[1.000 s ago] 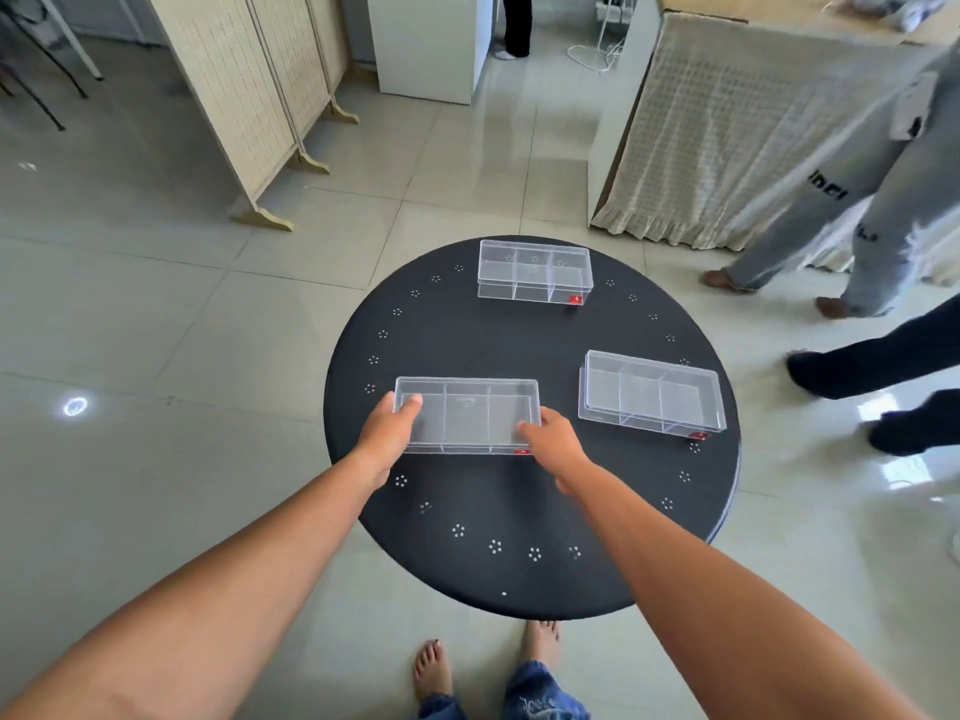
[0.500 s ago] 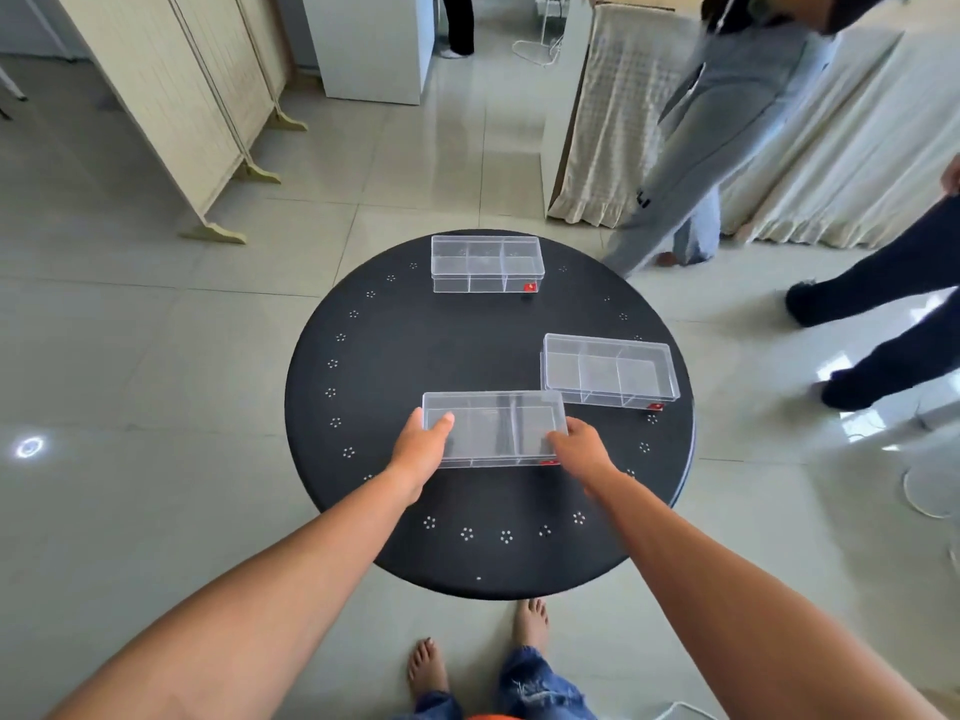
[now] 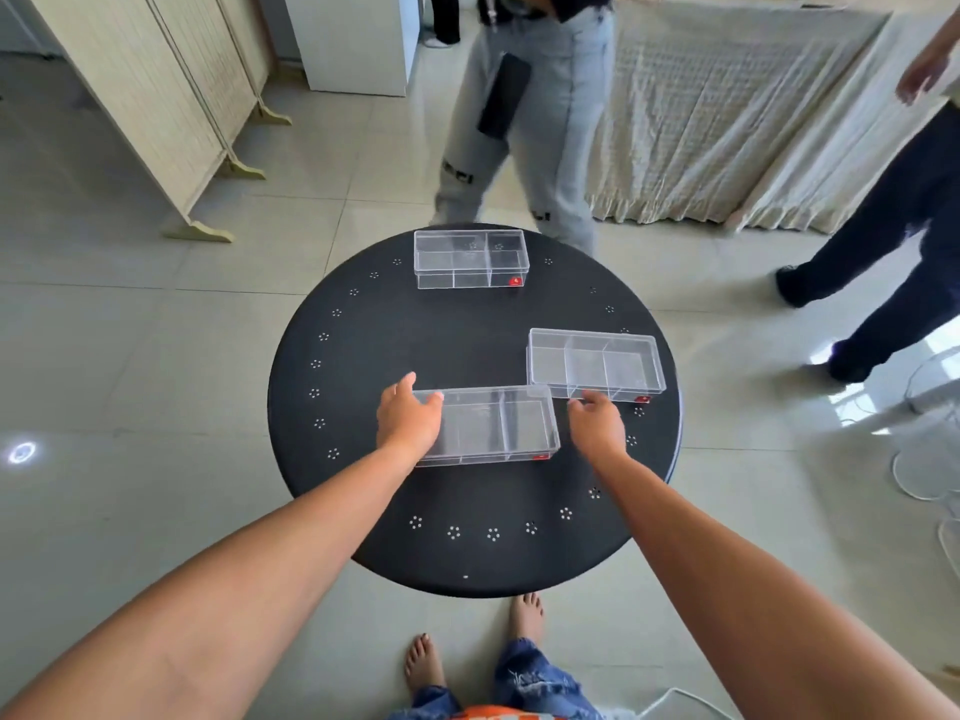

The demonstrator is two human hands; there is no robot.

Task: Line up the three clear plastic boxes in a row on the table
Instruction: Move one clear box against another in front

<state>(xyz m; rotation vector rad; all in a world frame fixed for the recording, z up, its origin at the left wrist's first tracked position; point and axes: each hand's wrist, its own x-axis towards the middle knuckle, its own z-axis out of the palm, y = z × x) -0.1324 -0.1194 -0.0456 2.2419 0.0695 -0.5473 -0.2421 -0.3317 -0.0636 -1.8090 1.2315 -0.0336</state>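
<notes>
On a round black counter (image 3: pixel 363 366) dotted with small white flower marks near its rim lie three clear plastic boxes, each split into compartments and carrying a small red label at its near right corner. Nearest the person wearing the camera sits the near box (image 3: pixel 498 426), just below the middle of the counter. The left hand (image 3: pixel 410 418) rests on this box's left end, fingers (image 3: pixel 428 398) loosely spread over the top edge and thumb raised, not clamped. The right hand (image 3: pixel 597 426) hovers just beside the box's right end, fingers open and relaxed, apparently not touching it.

Just beyond and to the right lies the right box (image 3: pixel 595 363), near the counter's right rim; its near left corner comes very close to the near box's far right corner, though whether they touch is unclear. Well apart from both, at the far rim, sits the far box (image 3: pixel 470 258). The three boxes form a scattered triangle, not a row.

Beyond the counter, on a pale tiled floor (image 3: pixel 130 330), stand a person in light grey trousers (image 3: pixel 519 122) and, at right, someone in dark trousers (image 3: pixel 893 262). A folding screen (image 3: pixel 156 96) stands at upper left.
</notes>
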